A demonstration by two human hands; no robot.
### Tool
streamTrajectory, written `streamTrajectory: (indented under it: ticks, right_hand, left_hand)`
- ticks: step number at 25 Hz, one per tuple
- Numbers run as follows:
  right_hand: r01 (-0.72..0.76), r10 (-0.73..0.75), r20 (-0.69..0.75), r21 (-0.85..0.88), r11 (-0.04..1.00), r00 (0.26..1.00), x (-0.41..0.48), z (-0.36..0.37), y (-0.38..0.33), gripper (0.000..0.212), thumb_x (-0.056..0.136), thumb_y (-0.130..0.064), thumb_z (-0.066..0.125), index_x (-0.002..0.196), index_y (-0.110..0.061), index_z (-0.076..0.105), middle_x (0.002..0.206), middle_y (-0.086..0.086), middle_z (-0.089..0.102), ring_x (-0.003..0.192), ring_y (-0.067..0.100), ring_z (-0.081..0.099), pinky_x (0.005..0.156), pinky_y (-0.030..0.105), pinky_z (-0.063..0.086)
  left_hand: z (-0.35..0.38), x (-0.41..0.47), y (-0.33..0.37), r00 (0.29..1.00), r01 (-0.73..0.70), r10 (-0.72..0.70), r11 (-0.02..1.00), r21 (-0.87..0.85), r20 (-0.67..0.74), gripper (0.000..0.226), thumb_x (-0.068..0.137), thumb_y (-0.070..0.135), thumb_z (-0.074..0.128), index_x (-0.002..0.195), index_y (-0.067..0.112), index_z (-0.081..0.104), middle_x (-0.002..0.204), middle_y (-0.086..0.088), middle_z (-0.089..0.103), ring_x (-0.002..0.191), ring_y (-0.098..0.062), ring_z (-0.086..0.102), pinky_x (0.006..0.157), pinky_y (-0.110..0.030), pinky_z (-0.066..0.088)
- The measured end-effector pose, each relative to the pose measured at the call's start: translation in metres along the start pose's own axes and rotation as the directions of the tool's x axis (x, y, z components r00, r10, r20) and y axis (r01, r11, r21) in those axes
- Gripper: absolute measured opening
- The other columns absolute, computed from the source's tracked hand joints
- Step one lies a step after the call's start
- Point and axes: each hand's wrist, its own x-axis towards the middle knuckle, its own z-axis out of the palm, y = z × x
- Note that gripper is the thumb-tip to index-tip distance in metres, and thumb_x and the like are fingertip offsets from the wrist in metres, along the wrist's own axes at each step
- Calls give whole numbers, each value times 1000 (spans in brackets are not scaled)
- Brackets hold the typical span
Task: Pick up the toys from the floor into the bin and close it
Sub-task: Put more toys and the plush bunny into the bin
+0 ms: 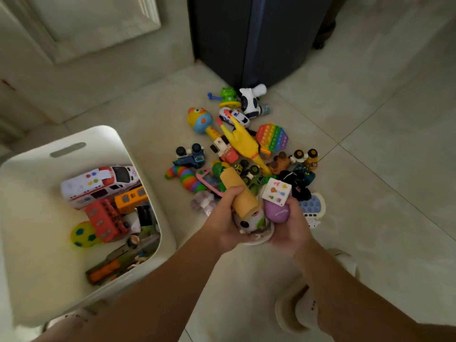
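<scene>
We judge the job to be well short of halfway. The bin (106, 134) stands open on the floor (370, 169) to our left, and it already holds a white ambulance (98, 183), a red bus (106, 218), a yellow-green ball (82, 234) and a few other pieces. The larger share lies in a pile on the tiles ahead, among them a rubber chicken (243, 141), a rainbow pop toy (272, 137) and a black-and-white cow (251, 99).

Our left hand (222, 218) has its grip curled round a tan cylinder toy (243, 193). The grip of our right hand (291, 225) wraps a purple egg (276, 212), with a white sticker cube (276, 191) perched against it. Both hands hover over the near edge of the pile, beside the bin and not above it.

This handful has yet to go in, then the rest of the pile. We see no lid, so closing is not yet begun.
</scene>
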Motion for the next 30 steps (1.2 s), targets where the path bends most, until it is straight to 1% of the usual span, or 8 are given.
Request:
streamTrajectory:
  ticks: [4, 10, 14, 17, 20, 23, 26, 30]
  right_hand:
    - [54, -52, 178, -9, 998, 983, -38, 76, -9, 50, 95, -51, 34, 99, -23, 75, 103, 7, 75, 93, 26, 73, 75, 46, 59]
    - [124, -54, 465, -121, 985, 884, -65, 201, 15, 63, 87, -54, 41, 141, -24, 48, 138, 11, 57, 122, 33, 59, 97, 58, 46]
    - [156, -29, 533, -194, 968, 846, -77, 273, 52, 57, 89, -51, 41, 136, -21, 54, 139, 13, 56, 126, 35, 55, 102, 57, 43]
    - [131, 6, 487, -248, 960, 873, -70, 307, 92, 48, 89, -45, 48, 133, -26, 55, 144, 14, 50, 130, 33, 51, 108, 54, 37]
    - [88, 22, 350, -295, 952, 936, -49, 317, 136, 16, 90, -34, 56, 101, -44, 61, 126, 6, 65, 102, 29, 65, 86, 44, 54]
    - [-10, 110, 233, -393, 920, 966, -22, 309, 165, 10, 89, -30, 59, 87, -38, 65, 112, 5, 68, 86, 26, 64, 74, 35, 52]
    - [-57, 119, 107, -460, 886, 987, 6, 301, 182, 10, 87, -25, 62, 87, -34, 67, 110, 8, 64, 86, 27, 60, 70, 35, 49]
    - [-98, 101, -26, -576, 812, 995, 40, 294, 187, 20, 85, -24, 65, 100, -36, 64, 112, 14, 58, 101, 35, 60, 87, 48, 53]
  left_hand:
    - [3, -64, 36, 983, -141, 140, 990, 1, 116, 62, 77, 46, 65, 131, 16, 55, 138, -16, 56, 124, -37, 55, 97, -56, 46]
    - [-28, -181, 105, 912, -361, 345, 932, 35, 220, 47, 80, 53, 55, 116, 21, 60, 119, -10, 62, 111, -33, 59, 99, -52, 43]
    - [-69, -247, 143, 876, -469, 440, 874, 127, 199, 47, 76, 52, 61, 113, 23, 60, 120, -11, 64, 112, -34, 60, 103, -56, 39]
    - [-108, -268, 159, 886, -462, 456, 857, 227, 83, 55, 70, 50, 67, 116, 21, 59, 118, -11, 65, 109, -34, 62, 96, -54, 44]
    - [-148, -264, 158, 870, -430, 470, 870, 241, -145, 47, 72, 46, 67, 107, 16, 60, 106, -13, 65, 101, -34, 61, 96, -55, 44]
    - [-182, -241, 144, 866, -393, 417, 909, 141, -276, 53, 69, 47, 70, 111, 16, 60, 107, -14, 65, 100, -33, 62, 97, -54, 44]
    - [-212, -214, 133, 832, -415, 398, 909, 43, -387, 39, 77, 43, 67, 105, 17, 59, 98, -12, 65, 87, -29, 62, 88, -45, 50]
    - [-234, -192, 126, 771, -360, 337, 931, 66, -540, 37, 80, 45, 65, 102, 17, 57, 90, -10, 66, 76, -24, 62, 63, -33, 45]
